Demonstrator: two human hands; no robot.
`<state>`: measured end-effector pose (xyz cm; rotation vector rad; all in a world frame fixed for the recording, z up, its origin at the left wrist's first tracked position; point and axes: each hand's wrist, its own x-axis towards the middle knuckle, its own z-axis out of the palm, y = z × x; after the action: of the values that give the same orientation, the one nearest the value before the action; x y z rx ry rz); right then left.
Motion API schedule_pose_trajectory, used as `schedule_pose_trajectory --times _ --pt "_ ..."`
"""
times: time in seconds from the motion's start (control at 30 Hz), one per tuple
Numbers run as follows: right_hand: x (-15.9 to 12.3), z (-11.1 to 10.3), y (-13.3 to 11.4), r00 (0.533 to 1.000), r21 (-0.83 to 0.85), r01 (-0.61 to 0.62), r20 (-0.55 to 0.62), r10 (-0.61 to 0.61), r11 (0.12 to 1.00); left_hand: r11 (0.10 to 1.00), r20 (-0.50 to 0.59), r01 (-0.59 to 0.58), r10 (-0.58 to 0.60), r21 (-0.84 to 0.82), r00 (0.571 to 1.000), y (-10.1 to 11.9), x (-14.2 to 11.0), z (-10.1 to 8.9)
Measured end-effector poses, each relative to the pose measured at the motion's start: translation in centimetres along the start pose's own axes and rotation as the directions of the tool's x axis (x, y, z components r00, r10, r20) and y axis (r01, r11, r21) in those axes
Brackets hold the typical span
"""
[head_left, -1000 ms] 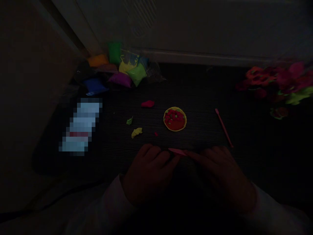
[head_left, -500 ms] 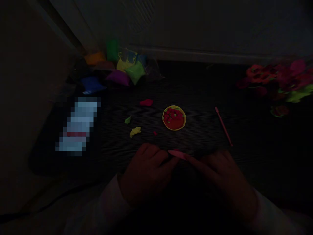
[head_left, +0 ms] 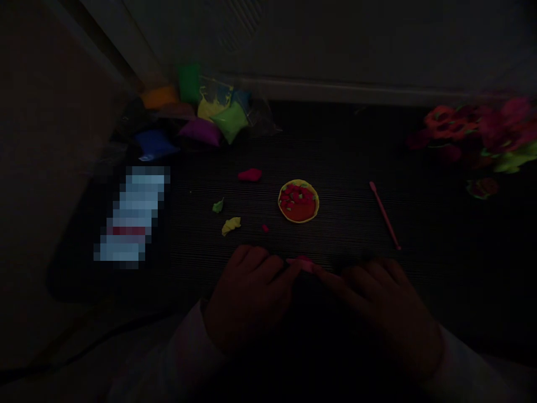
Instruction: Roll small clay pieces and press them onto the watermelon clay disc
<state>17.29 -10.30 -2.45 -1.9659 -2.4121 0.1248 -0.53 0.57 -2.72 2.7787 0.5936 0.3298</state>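
The left hand [head_left: 251, 296] rests low over the dark table [head_left: 344, 145], fingers curled, its leading fingertips at the near side of a small red lump [head_left: 305, 259]; the dimness hides whether they pinch it or only steady it. The right hand [head_left: 384, 308] is closed, its index finger stretched along a pink tool [head_left: 308, 268], which it seems to grip. The tool's flat end lies against the lump, between the two hands and just in front of the left fingertips.

Working the lump well probably calls for light, even pressure from that index finger, with the blade kept flat and the left fingertips bracing clear of its edge. Soft material like this would dent or smear under a hard push, and the poor light makes a slow stroke the safer one.

Around the work, from the left, lie a glowing, blurred screen [head_left: 132, 212], a heap of coloured packets [head_left: 199, 131], a green scrap [head_left: 217, 205], a yellow scrap [head_left: 231, 226], a larger red piece [head_left: 250, 175] and a tiny red bit [head_left: 265, 228]. Beyond the lump sits a yellow-rimmed dish [head_left: 298, 214] holding red and green pieces; further right are a pink stick [head_left: 385, 215] and bright flower shapes [head_left: 482, 131].
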Motion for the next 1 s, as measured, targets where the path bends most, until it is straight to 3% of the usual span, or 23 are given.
schedule_pose_trajectory --times 0.2,0.43,0.67,0.87,1.0 --pt "0.0 0.2 0.1 0.999 0.031 0.014 -0.035 -0.013 0.999 0.997 0.074 0.065 -0.061 -0.041 0.995 0.1 0.1 0.1" --pt "-1.2 0.3 0.6 0.974 0.102 0.15 -0.185 -0.13 0.983 0.994 0.095 0.077 -0.07 -0.08 0.993 0.0 0.0 0.1" --pt "-0.8 0.3 1.9 0.989 0.247 0.042 -0.146 -0.005 0.968 0.984 -0.021 0.101 -0.105 -0.144 0.994 -0.2 -0.1 -0.1" --pt "1.0 0.5 1.5 0.994 0.25 0.031 -0.111 -0.003 0.968 0.982 -0.114 0.133 -0.149 -0.135 0.982 -0.3 -0.3 -0.1" --pt "1.3 0.4 1.4 0.998 0.234 0.028 -0.063 -0.014 0.972 0.992 -0.09 0.099 -0.106 -0.078 0.99 -0.4 -0.2 0.1"
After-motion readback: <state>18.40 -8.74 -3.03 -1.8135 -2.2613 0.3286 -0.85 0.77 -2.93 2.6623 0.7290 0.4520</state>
